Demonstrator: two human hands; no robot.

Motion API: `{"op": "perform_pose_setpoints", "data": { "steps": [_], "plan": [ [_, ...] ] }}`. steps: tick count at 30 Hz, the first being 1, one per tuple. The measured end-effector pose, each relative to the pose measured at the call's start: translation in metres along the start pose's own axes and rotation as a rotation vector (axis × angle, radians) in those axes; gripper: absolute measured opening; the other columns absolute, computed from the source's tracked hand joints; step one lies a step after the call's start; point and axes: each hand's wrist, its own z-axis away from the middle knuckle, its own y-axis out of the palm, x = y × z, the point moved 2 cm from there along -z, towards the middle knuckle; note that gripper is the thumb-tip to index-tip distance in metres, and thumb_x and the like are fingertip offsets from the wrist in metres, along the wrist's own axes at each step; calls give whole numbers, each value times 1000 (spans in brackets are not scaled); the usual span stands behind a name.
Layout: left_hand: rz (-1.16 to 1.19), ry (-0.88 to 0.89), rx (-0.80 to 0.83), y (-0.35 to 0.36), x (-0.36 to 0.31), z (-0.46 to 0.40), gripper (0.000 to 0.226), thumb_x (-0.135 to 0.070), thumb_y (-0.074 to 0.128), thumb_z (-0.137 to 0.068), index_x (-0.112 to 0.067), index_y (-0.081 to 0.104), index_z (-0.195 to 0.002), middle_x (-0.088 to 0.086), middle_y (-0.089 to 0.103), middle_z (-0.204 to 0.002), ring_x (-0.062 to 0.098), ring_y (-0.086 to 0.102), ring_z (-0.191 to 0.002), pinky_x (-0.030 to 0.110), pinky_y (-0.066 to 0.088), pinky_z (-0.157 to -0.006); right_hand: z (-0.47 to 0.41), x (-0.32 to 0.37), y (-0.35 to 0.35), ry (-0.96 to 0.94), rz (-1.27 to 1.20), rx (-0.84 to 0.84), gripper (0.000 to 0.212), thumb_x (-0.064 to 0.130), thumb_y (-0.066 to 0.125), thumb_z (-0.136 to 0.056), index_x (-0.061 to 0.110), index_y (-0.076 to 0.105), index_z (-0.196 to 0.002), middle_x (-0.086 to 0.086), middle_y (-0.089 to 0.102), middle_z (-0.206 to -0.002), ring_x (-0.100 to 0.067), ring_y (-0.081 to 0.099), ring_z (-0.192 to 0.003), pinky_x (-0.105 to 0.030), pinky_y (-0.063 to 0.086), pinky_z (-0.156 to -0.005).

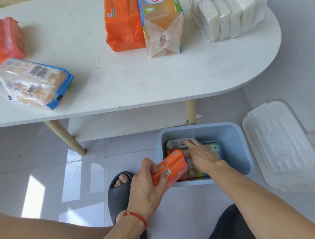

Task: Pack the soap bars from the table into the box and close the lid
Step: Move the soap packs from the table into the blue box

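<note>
Left grip [148,183] clamps orange soap pack [170,168] — over box [234,132].

My arms are bare, no sleeves. A thin red string bracelet [136,217] with one small gold bead circles my left wrist. I wear a dark grey open-toed slipper [119,193].

My left hand [144,187] grips an orange soap pack [170,168] at the blue box [234,142] rim, while my right hand [202,156] presses flat on packs inside. The clear lid [285,147] lies on the floor beside it; five packs wait on the bench [124,80].
</note>
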Motion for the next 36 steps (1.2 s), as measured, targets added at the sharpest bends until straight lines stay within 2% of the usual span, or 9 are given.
{"op": "perform_pose_setpoints", "data": {
  "steps": [5, 8, 11, 15, 19, 23, 26, 32, 36],
  "plan": [
    [78, -21, 25, -1, 0, -1, 33, -25, 68, -86, -33, 36, -81, -9, 60, -71, -9, 56, -70, 5, 44, -59, -9, 3, -9, -26, 21, 76, 94, -7, 60, -83, 50, 32, -152, 0, 30, -150, -25, 33, -137, -42, 46, -103],
    [215, -110, 88, 0, -6, -1, 25, -19, 63, -90, -28, 40, -83, -4, 60, -76, 7, 53, -59, 20, 48, -46, -8, -12, -28, 51, -231, 191, 77, -10, 55, -90, 41, 50, -146, 5, 43, -152, -22, 44, -136, -38, 44, -107],
    [239, -95, 93, 3, -19, -7, 23, -10, 58, -92, -27, 44, -85, -7, 61, -80, 13, 59, -67, 15, 46, -45, 1, -33, -63, 206, -485, 115, 50, -6, 53, -94, 31, 73, -121, 5, 71, -126, -15, 65, -118, -39, 52, -104],
    [142, 35, 125, 13, -46, -25, 24, -6, 54, -93, -29, 48, -94, -2, 63, -97, 16, 60, -83, 17, 45, -59, 29, -32, -104, 215, -638, 86, 43, 5, 61, -88, 36, 72, -116, 11, 75, -111, -7, 68, -107, -39, 55, -100],
    [58, 203, 104, 29, -68, -45, 16, -5, 52, -93, -20, 48, -97, 4, 60, -99, 15, 56, -80, 15, 41, -61, 52, -8, -115, 102, -365, 124, 51, 30, 70, -77, 44, 58, -125, 11, 69, -109, -13, 66, -97, -38, 58, -82],
    [47, 297, 179, 45, -72, -55, 20, -11, 56, -93, -29, 46, -96, 1, 57, -103, 9, 57, -85, 13, 47, -66, 71, -13, -107, 69, -67, -152, 39, 42, 71, -88, 34, 59, -124, 4, 63, -108, -20, 62, -103, -34, 43, -73],
    [-181, 402, -73, 41, -59, -66, 23, -2, 59, -83, -16, 57, -100, 8, 60, -112, 23, 48, -108, 36, 51, -89, 83, -32, -108, 130, 117, -252, 37, 39, 72, -89, 23, 61, -120, 0, 65, -112, -23, 61, -108, -37, 45, -77],
    [-286, 129, 56, 40, -18, -73, 51, -8, 45, -91, -10, 40, -142, 10, 41, -150, 31, 31, -138, 44, 34, -115, 79, -40, -96, 267, 480, -231, 40, 3, 81, -69, 8, 65, -106, -11, 68, -102, -30, 60, -102, -40, 51, -77],
    [-266, 115, 89, 50, -14, -67, 63, -9, 42, -94, -9, 23, -155, 8, 22, -164, 28, 18, -150, 44, 25, -122, 61, -37, -76, 314, 566, -124, 36, 13, 75, -84, 7, 64, -118, -14, 69, -115, -32, 53, -118, -41, 51, -92]
  ]
}}
